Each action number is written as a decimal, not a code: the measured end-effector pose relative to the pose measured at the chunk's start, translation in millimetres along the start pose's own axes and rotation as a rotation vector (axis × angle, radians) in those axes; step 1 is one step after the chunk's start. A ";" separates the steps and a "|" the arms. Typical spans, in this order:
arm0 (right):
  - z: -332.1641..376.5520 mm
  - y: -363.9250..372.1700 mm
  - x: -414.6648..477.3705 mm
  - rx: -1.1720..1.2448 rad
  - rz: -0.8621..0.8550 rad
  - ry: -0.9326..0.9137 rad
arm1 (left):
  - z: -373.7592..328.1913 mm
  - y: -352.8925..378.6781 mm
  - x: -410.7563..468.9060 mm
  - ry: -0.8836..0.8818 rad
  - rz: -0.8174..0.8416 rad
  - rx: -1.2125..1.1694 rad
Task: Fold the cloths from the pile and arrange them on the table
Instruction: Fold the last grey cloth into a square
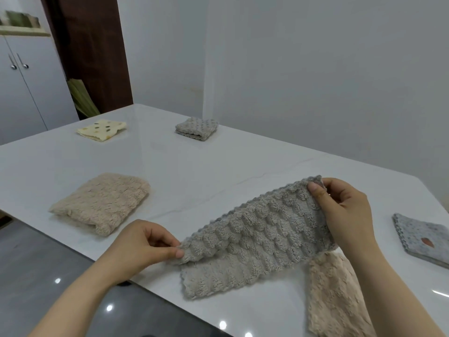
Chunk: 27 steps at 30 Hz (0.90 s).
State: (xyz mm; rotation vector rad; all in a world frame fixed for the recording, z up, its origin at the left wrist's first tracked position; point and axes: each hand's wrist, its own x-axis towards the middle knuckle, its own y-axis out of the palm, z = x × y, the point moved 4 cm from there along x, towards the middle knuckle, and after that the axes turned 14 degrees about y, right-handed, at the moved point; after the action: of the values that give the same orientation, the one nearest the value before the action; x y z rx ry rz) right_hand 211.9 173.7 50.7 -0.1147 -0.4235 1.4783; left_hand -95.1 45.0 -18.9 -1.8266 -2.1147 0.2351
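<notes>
Head view: A person's two bare hands work one grey ribbed cloth (262, 234) over a white, faintly veined worktop (194, 171).
Left hand (143, 244): Its grip pinches the cloth's near corner between thumb and fingertips, at 8 o'clock of the cloth, close above the worktop's near edge.
Right hand (345, 210): Its grip is closed on the far corner at 2 o'clock, thumb on the upper face and fingers behind, holding that end raised.
Grey ribbed cloth: Doubled over, with the upper layer stretched between the two hands. The lower layer lies on the worktop, and its scalloped edge points to 6 o'clock.
Loose beige cloth (332, 295): One, unfolded, lying partly under the grey cloth and the right forearm and running off toward 5 o'clock.
Cloths in all: Six are counted: one in hand, one loose, four folded and lying well apart.
Folded beige cloth (102, 203): One thick, fluffy bundle at 9 o'clock of the held cloth.
Yellow spotted cloth (102, 130): One flat square at 11 o'clock, near the far left corner.
Folded grey cloth (196, 128): One small, thick square at 12 o'clock, by the far edge.
Speckled grey cloth (422, 237): One at 3 o'clock, cut off by the frame, with a small reddish mark on top.
Backdrop: A pale cabinet (21, 93) with two metal handles stands at 10 o'clock, beside a dark brown panel (90, 49).
</notes>
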 end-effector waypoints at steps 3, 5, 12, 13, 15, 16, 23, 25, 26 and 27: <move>2.4 0.2 -0.5 0.016 -0.003 -0.006 | -1.2 -3.3 0.6 -0.003 0.034 0.067; 5.2 0.9 -1.2 0.021 0.004 -0.011 | -4.0 -6.5 0.9 0.005 0.022 0.108; 18.8 -3.2 -4.2 0.044 0.009 -0.028 | -23.4 -21.3 3.4 0.155 -0.150 0.275; 20.8 -4.1 -4.6 0.042 0.006 -0.032 | -27.7 -24.3 4.0 0.188 -0.175 0.307; 24.0 -5.6 -5.1 0.044 -0.005 -0.046 | -35.1 -30.7 6.2 0.243 -0.237 0.359; 25.5 -6.0 -5.7 0.050 -0.011 -0.053 | -38.2 -33.7 7.1 0.260 -0.273 0.368; 27.8 -7.1 -11.9 0.115 -0.037 -0.066 | -44.5 -42.9 8.2 0.262 -0.442 0.311; 29.7 -6.6 -14.3 0.099 -0.042 -0.089 | -43.9 -43.3 8.0 0.273 -0.430 0.337; 30.8 -6.1 -15.3 0.090 -0.045 -0.103 | -44.4 -41.8 8.3 0.280 -0.394 0.379; 31.6 -5.7 -16.3 0.086 -0.048 -0.116 | -44.3 -39.0 8.8 0.286 -0.345 0.428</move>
State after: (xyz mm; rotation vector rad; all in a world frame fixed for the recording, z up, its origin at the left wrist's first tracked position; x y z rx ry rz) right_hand 205.8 151.5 78.3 0.0496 -0.4519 1.4577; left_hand -116.6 43.3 36.7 -1.1601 -1.9505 0.2921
